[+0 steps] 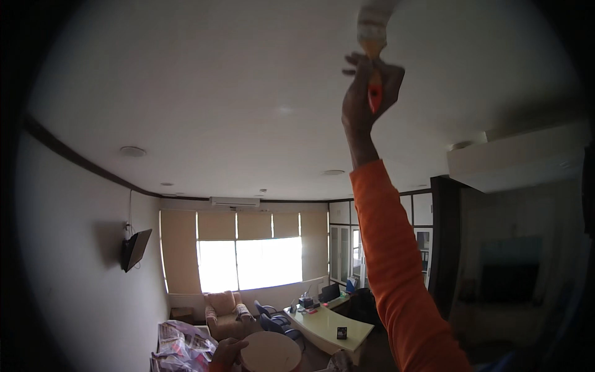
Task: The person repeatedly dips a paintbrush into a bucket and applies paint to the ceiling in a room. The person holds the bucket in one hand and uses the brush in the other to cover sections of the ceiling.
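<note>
Right arm [392, 260] stretched upward, right hand [357, 102] gripping overhead, left hand [227, 354] low.

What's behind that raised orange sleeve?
Behind the raised orange sleeve, whose right hand holds the paintbrush, white cabinets show past both edges. Whatever lies directly behind the sleeve is covered and cannot be seen.

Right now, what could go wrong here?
Drips: the right hand holds the brush overhead, bristles up, so any wet paint might run down onto the orange sleeve. I can't tell how loaded it is.
Tipping: the left hand is at the edge of the round disc, so a bump could tilt it; what supports it is hidden.
</note>
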Demonstrator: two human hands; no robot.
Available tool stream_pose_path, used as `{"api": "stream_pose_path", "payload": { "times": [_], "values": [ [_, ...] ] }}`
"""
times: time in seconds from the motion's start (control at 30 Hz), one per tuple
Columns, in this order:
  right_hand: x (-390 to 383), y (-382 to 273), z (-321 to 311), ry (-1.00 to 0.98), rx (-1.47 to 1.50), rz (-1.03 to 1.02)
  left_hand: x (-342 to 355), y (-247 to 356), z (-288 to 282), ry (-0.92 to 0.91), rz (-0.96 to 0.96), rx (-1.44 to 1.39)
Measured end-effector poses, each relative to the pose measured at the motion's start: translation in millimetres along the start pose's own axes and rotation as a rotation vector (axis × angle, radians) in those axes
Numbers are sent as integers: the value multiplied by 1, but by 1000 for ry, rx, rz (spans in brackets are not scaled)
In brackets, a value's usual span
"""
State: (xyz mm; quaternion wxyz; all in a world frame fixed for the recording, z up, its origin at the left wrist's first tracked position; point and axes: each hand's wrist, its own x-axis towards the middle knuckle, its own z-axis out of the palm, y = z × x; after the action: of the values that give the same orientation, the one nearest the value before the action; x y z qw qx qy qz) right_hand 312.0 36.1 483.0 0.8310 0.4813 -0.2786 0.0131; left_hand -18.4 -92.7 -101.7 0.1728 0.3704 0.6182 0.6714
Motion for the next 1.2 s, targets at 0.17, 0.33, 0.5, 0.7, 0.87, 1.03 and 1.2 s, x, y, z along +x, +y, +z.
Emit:
{"api": "stream_pose_path", "payload": {
  "times": [0.17,0.33,0.5,0.7,0.87,1.03,1.2],
  "values": [
    [-82,2,-45,9,124,302,15,-10,-7,-43,-46,35],
    [-145,-87,-83,-94,-10,868,24,-1,-11,-6,-71,11],
    [-213,-183,-121,-638,-116,1576,34,-17,-21,-47,-29,9],
    [-319,-273,-144,-1472,-357,1743,36,-60,-11,-109,335,30],
    [-388,-311,-149,-1621,-116,1931,16,-50,-19,-98,-18,31],
    [-429,-353,-150,-1715,136,1754,2,-37,-15,-110,-79,-92],
    [-457,-365,-159,-1944,178,1677,6,-33,-18,-131,-45,-74]
  ]
}}
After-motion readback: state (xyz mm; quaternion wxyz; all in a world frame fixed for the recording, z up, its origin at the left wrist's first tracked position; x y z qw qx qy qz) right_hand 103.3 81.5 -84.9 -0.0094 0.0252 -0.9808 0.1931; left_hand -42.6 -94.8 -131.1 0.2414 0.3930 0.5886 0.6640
